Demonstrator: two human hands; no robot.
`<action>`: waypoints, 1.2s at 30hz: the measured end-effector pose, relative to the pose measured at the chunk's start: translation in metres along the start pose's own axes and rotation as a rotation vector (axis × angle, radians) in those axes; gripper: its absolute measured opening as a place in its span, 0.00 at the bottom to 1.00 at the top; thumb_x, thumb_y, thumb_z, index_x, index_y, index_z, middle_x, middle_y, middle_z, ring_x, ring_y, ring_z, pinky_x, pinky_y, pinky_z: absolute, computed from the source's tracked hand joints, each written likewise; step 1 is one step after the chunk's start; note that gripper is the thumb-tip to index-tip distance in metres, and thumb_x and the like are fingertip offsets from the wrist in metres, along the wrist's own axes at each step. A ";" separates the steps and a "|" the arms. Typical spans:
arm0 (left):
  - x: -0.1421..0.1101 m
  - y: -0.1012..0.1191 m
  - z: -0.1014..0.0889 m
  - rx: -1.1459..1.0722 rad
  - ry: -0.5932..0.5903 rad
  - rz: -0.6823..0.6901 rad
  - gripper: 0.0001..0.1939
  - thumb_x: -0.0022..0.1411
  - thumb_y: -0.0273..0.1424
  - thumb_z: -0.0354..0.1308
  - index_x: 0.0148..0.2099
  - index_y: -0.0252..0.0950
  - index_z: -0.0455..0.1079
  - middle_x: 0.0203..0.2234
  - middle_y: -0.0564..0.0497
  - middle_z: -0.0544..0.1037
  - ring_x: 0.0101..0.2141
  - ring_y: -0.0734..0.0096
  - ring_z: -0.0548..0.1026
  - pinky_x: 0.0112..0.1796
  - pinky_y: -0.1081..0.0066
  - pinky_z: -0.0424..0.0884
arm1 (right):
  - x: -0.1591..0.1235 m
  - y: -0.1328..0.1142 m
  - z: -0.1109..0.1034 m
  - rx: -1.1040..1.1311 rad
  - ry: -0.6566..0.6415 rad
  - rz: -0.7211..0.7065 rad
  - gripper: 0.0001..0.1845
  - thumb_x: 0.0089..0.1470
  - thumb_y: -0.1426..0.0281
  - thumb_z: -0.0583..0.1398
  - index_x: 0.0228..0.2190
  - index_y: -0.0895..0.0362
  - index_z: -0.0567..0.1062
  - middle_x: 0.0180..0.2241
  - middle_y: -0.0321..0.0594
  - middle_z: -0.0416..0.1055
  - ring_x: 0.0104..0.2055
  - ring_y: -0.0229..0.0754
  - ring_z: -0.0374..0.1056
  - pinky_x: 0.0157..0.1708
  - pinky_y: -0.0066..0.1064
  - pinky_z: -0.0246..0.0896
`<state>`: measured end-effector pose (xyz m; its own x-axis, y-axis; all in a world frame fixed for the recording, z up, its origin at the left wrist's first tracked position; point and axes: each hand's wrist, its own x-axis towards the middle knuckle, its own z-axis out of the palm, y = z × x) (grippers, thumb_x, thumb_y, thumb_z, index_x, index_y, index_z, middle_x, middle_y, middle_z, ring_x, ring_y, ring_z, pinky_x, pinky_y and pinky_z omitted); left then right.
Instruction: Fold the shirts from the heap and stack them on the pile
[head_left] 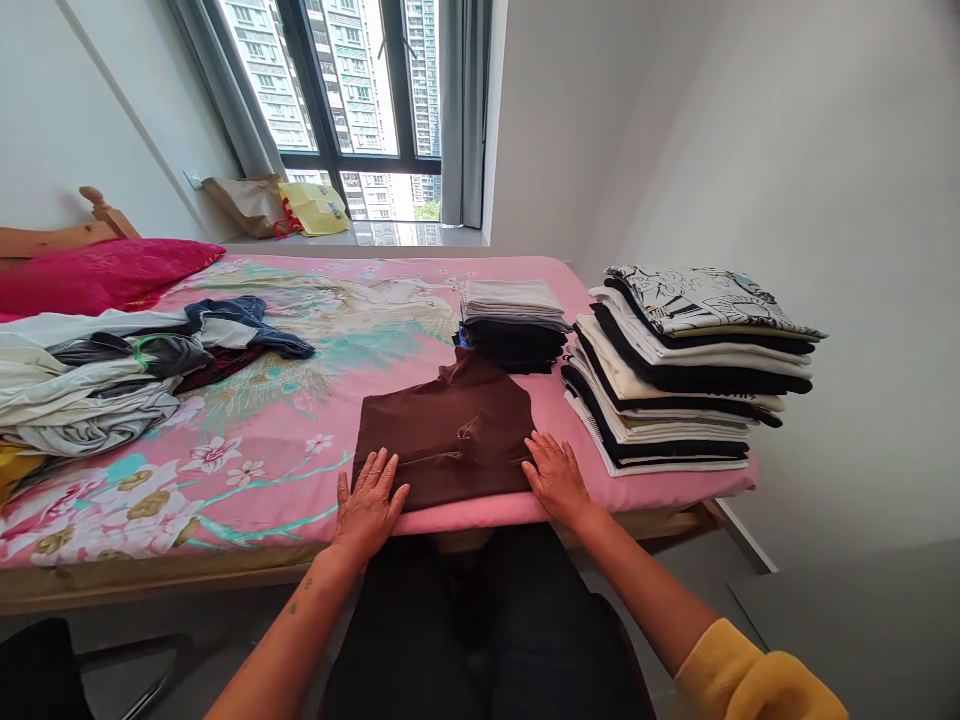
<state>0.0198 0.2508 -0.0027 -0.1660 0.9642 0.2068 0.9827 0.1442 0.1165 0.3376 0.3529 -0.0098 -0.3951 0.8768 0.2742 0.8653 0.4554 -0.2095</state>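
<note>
A dark brown garment point(442, 440), partly folded, lies flat near the front edge of the bed. A drawstring shows at its middle, and its far end narrows toward a stack of dark and grey folded clothes point(514, 325). My left hand point(369, 505) rests flat on the garment's near left corner, fingers stretched out. On the right edge of the garment lies my right hand point(555, 475), its fingers also extended and touching the cloth. Neither hand grips anything.
To the right stands a tall stack of folded clothes point(675, 385), topped by a patterned piece. Loose clothes point(120, 370) are heaped at the left, near a red pillow point(112, 272). Bags point(313, 208) sit on the windowsill. A pink floral sheet point(300, 480) covers the bed.
</note>
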 end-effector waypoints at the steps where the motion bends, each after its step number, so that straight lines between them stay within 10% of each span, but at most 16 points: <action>1: 0.000 -0.004 0.003 0.028 -0.031 -0.036 0.28 0.64 0.41 0.43 0.64 0.38 0.53 0.63 0.46 0.53 0.63 0.57 0.49 0.58 0.44 0.36 | 0.000 0.009 0.004 -0.010 -0.018 0.019 0.25 0.61 0.63 0.47 0.57 0.58 0.61 0.61 0.45 0.54 0.64 0.47 0.46 0.61 0.49 0.33; 8: -0.003 -0.013 0.018 0.115 -0.086 -0.092 0.31 0.65 0.43 0.40 0.66 0.37 0.47 0.65 0.50 0.48 0.64 0.61 0.44 0.59 0.44 0.36 | -0.005 0.030 0.027 0.008 0.024 0.033 0.28 0.59 0.64 0.49 0.60 0.55 0.55 0.62 0.44 0.52 0.64 0.49 0.45 0.61 0.52 0.35; 13: -0.002 -0.002 0.003 0.000 0.104 -0.048 0.26 0.64 0.38 0.45 0.62 0.37 0.57 0.62 0.45 0.57 0.62 0.58 0.51 0.59 0.45 0.44 | 0.007 0.047 0.013 0.259 0.067 0.017 0.27 0.61 0.63 0.47 0.59 0.58 0.57 0.56 0.47 0.62 0.58 0.46 0.58 0.55 0.44 0.54; 17: 0.010 0.051 -0.021 -0.218 0.213 0.345 0.19 0.64 0.31 0.46 0.57 0.39 0.64 0.57 0.47 0.66 0.60 0.65 0.57 0.59 0.58 0.54 | 0.012 0.075 0.010 0.335 0.212 0.051 0.21 0.62 0.65 0.45 0.52 0.58 0.66 0.49 0.47 0.69 0.51 0.46 0.65 0.51 0.42 0.61; 23: 0.060 0.143 -0.017 -0.265 -0.059 0.739 0.22 0.62 0.21 0.41 0.53 0.38 0.68 0.53 0.52 0.72 0.57 0.74 0.64 0.58 0.67 0.58 | 0.004 0.086 0.023 0.260 0.328 -0.002 0.15 0.59 0.71 0.49 0.42 0.59 0.73 0.46 0.47 0.71 0.52 0.47 0.63 0.54 0.44 0.58; 29: 0.091 0.146 0.031 -0.062 -0.045 0.499 0.24 0.64 0.37 0.45 0.61 0.39 0.59 0.60 0.46 0.61 0.61 0.57 0.56 0.60 0.48 0.45 | 0.004 0.081 0.017 0.300 0.377 0.042 0.13 0.57 0.73 0.50 0.39 0.57 0.74 0.44 0.46 0.72 0.50 0.46 0.64 0.53 0.44 0.60; 36: 0.088 0.140 0.045 0.009 -0.050 0.452 0.33 0.62 0.49 0.43 0.65 0.42 0.52 0.64 0.46 0.53 0.63 0.56 0.49 0.60 0.49 0.38 | 0.004 0.083 0.016 0.382 0.393 0.054 0.13 0.57 0.73 0.50 0.39 0.56 0.73 0.43 0.46 0.71 0.50 0.46 0.64 0.52 0.44 0.58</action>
<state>0.1466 0.3661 -0.0120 0.2837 0.9405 0.1873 0.9563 -0.2918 0.0167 0.4028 0.3965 -0.0406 -0.1450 0.8102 0.5679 0.6786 0.4991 -0.5388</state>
